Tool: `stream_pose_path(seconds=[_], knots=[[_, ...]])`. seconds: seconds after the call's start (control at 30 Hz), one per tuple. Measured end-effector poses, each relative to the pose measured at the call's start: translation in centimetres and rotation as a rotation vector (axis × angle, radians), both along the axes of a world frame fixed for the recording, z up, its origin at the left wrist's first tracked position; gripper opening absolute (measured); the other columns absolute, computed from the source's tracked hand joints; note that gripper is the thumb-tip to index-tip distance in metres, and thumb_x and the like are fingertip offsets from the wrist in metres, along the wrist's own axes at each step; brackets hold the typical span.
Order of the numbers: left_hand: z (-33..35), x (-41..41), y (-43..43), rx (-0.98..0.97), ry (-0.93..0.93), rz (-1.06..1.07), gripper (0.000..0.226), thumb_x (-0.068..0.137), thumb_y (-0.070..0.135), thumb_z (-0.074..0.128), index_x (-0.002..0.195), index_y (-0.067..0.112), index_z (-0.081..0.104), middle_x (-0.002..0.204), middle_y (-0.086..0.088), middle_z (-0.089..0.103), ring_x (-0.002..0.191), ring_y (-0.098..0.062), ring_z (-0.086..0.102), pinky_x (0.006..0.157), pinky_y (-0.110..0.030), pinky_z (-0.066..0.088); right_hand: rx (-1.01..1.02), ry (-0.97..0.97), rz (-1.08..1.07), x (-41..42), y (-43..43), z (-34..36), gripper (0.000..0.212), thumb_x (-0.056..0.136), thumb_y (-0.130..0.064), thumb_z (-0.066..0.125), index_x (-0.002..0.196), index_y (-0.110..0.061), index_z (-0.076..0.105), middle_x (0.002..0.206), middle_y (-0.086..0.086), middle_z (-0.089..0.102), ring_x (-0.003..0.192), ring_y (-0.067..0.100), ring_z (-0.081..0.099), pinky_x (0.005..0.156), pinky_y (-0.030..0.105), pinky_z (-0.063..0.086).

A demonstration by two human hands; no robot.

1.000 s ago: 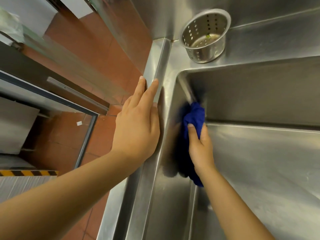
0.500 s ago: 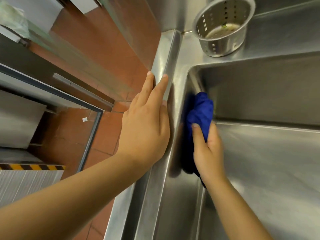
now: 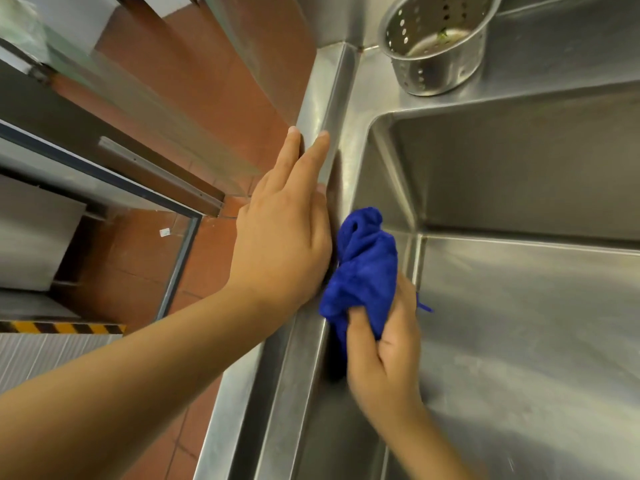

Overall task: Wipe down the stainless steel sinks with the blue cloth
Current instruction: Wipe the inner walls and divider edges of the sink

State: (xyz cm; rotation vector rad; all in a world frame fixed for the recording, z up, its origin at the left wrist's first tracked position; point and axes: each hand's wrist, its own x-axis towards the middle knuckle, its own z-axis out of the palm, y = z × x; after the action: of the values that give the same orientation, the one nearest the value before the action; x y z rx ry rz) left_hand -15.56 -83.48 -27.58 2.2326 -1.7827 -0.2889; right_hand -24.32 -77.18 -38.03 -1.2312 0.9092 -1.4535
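Right hand [image 3: 382,344] clutches bunched blue cloth [image 3: 363,271] against the sink [image 3: 519,341] left wall; left hand [image 3: 284,230] flat, fingers straight, on its rim. Risk: the bunched wad skips the corner seam.

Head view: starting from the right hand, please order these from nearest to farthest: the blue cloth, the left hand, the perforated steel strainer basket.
1. Blue cloth, gripped in the right hand.
2. Left hand, flat on the stainless steel sink rim, just to the left.
3. Perforated steel strainer basket, on the back ledge, far corner.
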Motion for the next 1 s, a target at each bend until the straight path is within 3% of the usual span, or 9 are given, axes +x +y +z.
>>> stream_pose_path(seconds=[0.07, 0.17, 0.3, 0.4, 0.5, 0.6, 0.7, 0.8, 1.0], knots=[[0.1, 0.0, -0.1, 0.001, -0.012, -0.007, 0.054, 0.096, 0.032, 0.026, 0.150, 0.034, 0.026, 0.160, 0.008, 0.015, 0.145, -0.011, 0.020, 0.115, -0.051, 0.024, 0.107, 0.015, -0.055, 0.4, -2.3, -2.3, 0.026, 0.092, -0.033, 0.045, 0.117, -0.039, 0.053, 0.118, -0.018, 0.056, 0.113, 0.012, 0.054, 0.100, 0.025, 0.039], [0.2, 0.1, 0.0, 0.011, -0.032, -0.012, 0.055, 0.096, 0.031, 0.026, 0.150, 0.033, 0.025, 0.161, 0.008, 0.014, 0.146, -0.013, 0.019, 0.116, -0.052, 0.022, 0.399, -0.002, -0.070, 0.6, -4.6, -4.6, 0.022, 0.086, -0.046, 0.043, 0.106, -0.045, 0.051, 0.108, -0.013, 0.058, 0.112, 0.023, 0.056, 0.096, 0.025, 0.039], [0.1, 0.2, 0.0, -0.007, -0.020, -0.007, 0.054, 0.096, 0.032, 0.026, 0.150, 0.033, 0.027, 0.161, 0.007, 0.015, 0.146, -0.013, 0.019, 0.115, -0.053, 0.023, 0.170, 0.031, -0.052, 0.1, 0.0, -1.2, 0.035, 0.097, -0.044, 0.045, 0.132, -0.044, 0.041, 0.128, -0.015, 0.052, 0.122, 0.014, 0.051, 0.103, 0.025, 0.036], [0.1, 0.2, 0.0, 0.006, -0.034, -0.016, 0.052, 0.098, 0.031, 0.027, 0.150, 0.033, 0.026, 0.161, 0.007, 0.014, 0.145, -0.013, 0.019, 0.116, -0.047, 0.022, -0.001, 0.003, 0.043, -0.1, 3.5, 0.0, 0.046, 0.097, -0.035, 0.046, 0.135, -0.056, 0.030, 0.133, -0.035, 0.040, 0.123, 0.000, 0.047, 0.103, 0.018, 0.035], [0.1, 0.2, 0.0, -0.001, -0.036, -0.013, 0.051, 0.100, 0.029, 0.029, 0.150, 0.033, 0.025, 0.161, 0.008, 0.015, 0.145, -0.012, 0.018, 0.117, -0.046, 0.022, 0.068, 0.019, -0.046, 0.3, 0.6, -3.1, 0.038, 0.092, -0.027, 0.044, 0.124, -0.049, 0.047, 0.127, -0.037, 0.043, 0.119, 0.001, 0.048, 0.103, 0.029, 0.038], [0.1, 0.2, 0.0, -0.001, -0.041, -0.011, 0.054, 0.096, 0.031, 0.026, 0.150, 0.033, 0.026, 0.160, 0.008, 0.015, 0.146, -0.012, 0.018, 0.117, -0.044, 0.021, 0.248, 0.016, -0.082, 0.9, -3.7, -6.8, 0.032, 0.092, -0.026, 0.044, 0.114, -0.047, 0.052, 0.119, -0.041, 0.048, 0.114, -0.014, 0.046, 0.100, 0.014, 0.033], [0.0, 0.2, -0.1, 0.004, -0.051, -0.018, 0.055, 0.096, 0.032, 0.025, 0.150, 0.033, 0.025, 0.161, 0.008, 0.014, 0.146, -0.012, 0.017, 0.117, -0.043, 0.021, 0.481, -0.027, -0.061, 0.7, -6.3, -8.7, 0.033, 0.097, -0.021, 0.047, 0.110, -0.051, 0.050, 0.118, -0.034, 0.050, 0.122, -0.001, 0.049, 0.100, 0.012, 0.032], [0.0, 0.2, 0.1, -0.007, -0.028, -0.012, 0.055, 0.096, 0.033, 0.025, 0.150, 0.034, 0.025, 0.161, 0.008, 0.014, 0.146, -0.012, 0.018, 0.116, -0.049, 0.022, 0.372, 0.003, -0.041, 0.5, -2.7, -6.5, 0.041, 0.096, -0.019, 0.047, 0.123, -0.049, 0.045, 0.128, -0.033, 0.049, 0.124, -0.004, 0.047, 0.104, 0.013, 0.029], [0.0, 0.2, 0.0, 0.001, -0.038, -0.025, 0.055, 0.096, 0.032, 0.024, 0.150, 0.033, 0.025, 0.161, 0.008, 0.014, 0.146, -0.012, 0.018, 0.116, -0.049, 0.022, 0.218, 0.058, -0.046, 0.3, -0.3, -5.8, 0.047, 0.090, -0.025, 0.043, 0.114, -0.065, 0.044, 0.115, -0.037, 0.051, 0.111, -0.009, 0.049, 0.095, 0.008, 0.032]])
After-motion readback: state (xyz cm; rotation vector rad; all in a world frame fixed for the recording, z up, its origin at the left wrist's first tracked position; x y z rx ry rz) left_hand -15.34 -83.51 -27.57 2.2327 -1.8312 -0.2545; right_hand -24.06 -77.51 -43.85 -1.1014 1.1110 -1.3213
